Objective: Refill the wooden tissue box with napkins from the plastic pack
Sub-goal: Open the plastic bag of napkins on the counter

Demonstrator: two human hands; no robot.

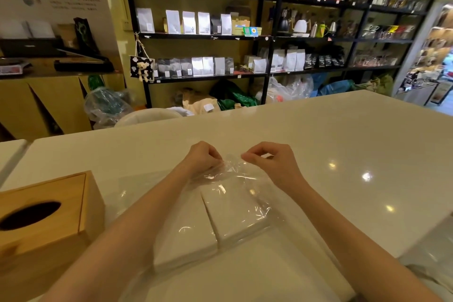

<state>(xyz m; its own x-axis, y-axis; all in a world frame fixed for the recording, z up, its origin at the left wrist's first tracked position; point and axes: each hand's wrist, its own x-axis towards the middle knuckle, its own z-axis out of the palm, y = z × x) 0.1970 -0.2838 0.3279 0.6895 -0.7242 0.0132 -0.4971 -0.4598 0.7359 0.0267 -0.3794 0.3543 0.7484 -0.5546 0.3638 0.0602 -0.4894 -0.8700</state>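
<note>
Head view finds the task barely begun: left hand (204, 157) and right hand (272, 162) fingers pinch the pack (220, 216) film at its far end on the bench (343, 142), napkins (235, 218) inside, box (46, 213) at left unfilled.

Coffee shop: shelves (269, 37) of bagged coffee (189, 22), kettles (300, 26)

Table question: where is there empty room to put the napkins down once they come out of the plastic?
The white table is bare to the right of the right hand, and beyond both hands. It is crowded on the left, where the wooden tissue box sits beside the plastic pack.
</note>
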